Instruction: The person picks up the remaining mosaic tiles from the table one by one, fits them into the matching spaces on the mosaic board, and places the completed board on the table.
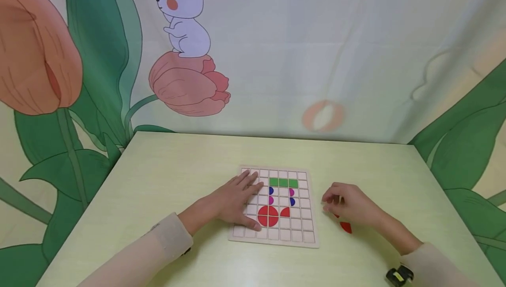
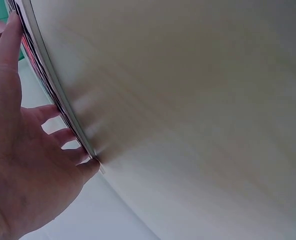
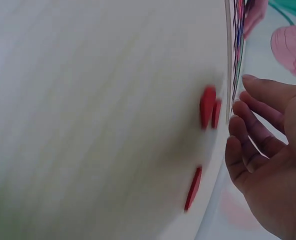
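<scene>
A square wooden grid board (image 1: 308,225) lies on the table. On it are green squares (image 1: 283,183) in a row, small blue and magenta half-discs (image 1: 270,200), a red disc made of quarter pieces (image 1: 268,216) and a separate red quarter (image 1: 285,212). My left hand (image 1: 237,199) rests on the board's left side with fingers spread. To the right of the board, my right hand (image 1: 352,203) hovers with loosely bent fingers, and nothing shows between them. Under it lie red pieces (image 1: 346,227); in the right wrist view two sit close together (image 3: 207,106) and one apart (image 3: 193,189).
The pale table (image 1: 189,159) extends around the board. Behind it hangs a printed cloth (image 1: 269,59) with a rabbit and tulips. A black device (image 1: 399,274) sits by the right cuff.
</scene>
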`<state>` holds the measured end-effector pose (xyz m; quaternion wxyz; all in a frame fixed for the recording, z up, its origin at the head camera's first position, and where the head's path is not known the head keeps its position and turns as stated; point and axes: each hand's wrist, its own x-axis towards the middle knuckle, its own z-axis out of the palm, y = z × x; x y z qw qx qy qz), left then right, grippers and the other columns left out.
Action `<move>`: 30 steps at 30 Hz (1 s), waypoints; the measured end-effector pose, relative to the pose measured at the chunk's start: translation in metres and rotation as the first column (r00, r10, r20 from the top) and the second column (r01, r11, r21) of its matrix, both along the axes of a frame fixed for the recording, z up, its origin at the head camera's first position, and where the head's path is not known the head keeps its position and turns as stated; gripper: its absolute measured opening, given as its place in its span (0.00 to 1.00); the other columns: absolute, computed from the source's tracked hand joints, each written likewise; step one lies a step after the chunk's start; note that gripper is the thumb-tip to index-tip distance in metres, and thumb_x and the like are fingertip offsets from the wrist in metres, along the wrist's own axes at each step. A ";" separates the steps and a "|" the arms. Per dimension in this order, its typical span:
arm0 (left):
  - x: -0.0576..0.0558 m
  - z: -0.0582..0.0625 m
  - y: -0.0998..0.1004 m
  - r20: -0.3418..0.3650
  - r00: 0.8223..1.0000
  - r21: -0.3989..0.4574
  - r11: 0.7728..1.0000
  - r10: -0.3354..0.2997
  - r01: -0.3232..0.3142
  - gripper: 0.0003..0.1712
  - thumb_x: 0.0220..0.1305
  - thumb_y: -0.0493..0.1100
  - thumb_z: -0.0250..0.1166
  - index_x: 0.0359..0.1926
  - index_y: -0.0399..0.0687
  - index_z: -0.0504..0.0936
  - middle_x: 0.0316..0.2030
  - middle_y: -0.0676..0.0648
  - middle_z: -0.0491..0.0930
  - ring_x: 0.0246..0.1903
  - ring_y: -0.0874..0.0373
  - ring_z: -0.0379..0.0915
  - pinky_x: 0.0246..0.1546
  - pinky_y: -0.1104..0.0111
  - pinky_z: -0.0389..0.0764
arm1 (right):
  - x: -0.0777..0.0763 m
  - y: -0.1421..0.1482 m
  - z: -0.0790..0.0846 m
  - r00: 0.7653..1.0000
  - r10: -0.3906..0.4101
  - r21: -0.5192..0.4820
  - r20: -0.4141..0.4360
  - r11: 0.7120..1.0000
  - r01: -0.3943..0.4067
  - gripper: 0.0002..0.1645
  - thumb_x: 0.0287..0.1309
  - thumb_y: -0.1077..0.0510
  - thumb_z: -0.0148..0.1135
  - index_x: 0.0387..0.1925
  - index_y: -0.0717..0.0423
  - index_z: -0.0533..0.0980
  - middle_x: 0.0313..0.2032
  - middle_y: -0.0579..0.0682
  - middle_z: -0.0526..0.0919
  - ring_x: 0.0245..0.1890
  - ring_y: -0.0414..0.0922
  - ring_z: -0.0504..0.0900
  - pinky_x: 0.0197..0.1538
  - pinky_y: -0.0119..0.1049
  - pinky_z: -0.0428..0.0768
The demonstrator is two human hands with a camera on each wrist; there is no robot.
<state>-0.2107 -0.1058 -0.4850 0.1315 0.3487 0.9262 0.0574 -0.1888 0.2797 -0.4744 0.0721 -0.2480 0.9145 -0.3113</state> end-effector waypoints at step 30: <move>0.002 0.004 0.002 -0.002 1.000 -0.025 1.000 0.005 -0.006 0.72 0.50 0.87 0.64 0.86 0.57 0.51 0.86 0.45 0.40 0.84 0.42 0.31 0.82 0.49 0.45 | -0.021 -0.079 -0.005 0.990 -0.064 0.093 -0.124 0.993 0.075 0.05 0.61 0.61 0.78 0.35 0.51 0.86 0.32 0.40 0.79 0.36 0.43 0.76 0.40 0.35 0.79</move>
